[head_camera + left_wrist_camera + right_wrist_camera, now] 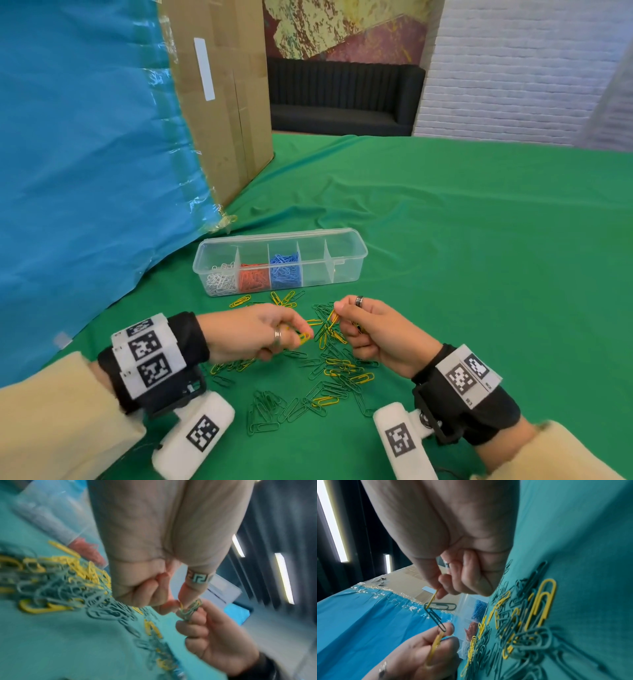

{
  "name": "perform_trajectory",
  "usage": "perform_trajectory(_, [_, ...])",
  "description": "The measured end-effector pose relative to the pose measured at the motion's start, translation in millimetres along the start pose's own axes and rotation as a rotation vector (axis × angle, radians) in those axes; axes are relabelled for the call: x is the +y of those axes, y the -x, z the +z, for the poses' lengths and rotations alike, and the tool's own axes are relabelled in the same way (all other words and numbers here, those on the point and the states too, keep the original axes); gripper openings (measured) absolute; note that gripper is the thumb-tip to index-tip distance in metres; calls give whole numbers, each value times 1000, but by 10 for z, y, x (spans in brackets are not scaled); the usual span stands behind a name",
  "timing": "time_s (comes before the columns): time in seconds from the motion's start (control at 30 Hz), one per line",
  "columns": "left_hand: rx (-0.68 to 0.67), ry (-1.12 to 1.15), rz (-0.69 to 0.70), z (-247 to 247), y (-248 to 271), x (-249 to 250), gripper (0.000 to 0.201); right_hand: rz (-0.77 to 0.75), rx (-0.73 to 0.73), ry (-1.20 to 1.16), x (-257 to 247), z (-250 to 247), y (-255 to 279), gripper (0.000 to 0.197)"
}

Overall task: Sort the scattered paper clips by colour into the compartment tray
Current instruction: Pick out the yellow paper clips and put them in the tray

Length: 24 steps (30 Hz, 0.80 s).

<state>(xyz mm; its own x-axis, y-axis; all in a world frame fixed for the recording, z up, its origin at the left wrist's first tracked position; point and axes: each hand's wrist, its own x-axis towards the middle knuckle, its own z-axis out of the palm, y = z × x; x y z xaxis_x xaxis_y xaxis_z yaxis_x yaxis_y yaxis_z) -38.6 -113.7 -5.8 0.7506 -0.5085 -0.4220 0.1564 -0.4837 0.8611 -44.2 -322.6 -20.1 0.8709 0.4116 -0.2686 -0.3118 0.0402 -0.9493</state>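
Both hands, left (253, 337) and right (371, 330), pinch a linked yellow-green chain (435, 614) above the counter's pile (329, 373), short of the tray (281, 262); tugging could fling clips or drop mixed colours together.

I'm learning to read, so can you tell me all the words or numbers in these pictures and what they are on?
No words or numbers can be read.
White label on the cardboard box: blank.
Wristband squares: black-and-white patterns, no letters; tiny print beside one is too small to read.
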Motion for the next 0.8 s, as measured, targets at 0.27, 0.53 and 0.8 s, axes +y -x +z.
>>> perform_trajectory(0.27, [-52,827,-178,43,-113,144,21,-52,5,14,-14,1,2,25])
perform_trajectory(0.53, [186,-281,55,246,-101,263,17,-53,5,-7,45,-21,15,26])
perform_trajectory(0.8, [256,-400,159,220,-108,240,27,-57,43,49,71,-55,24,25])
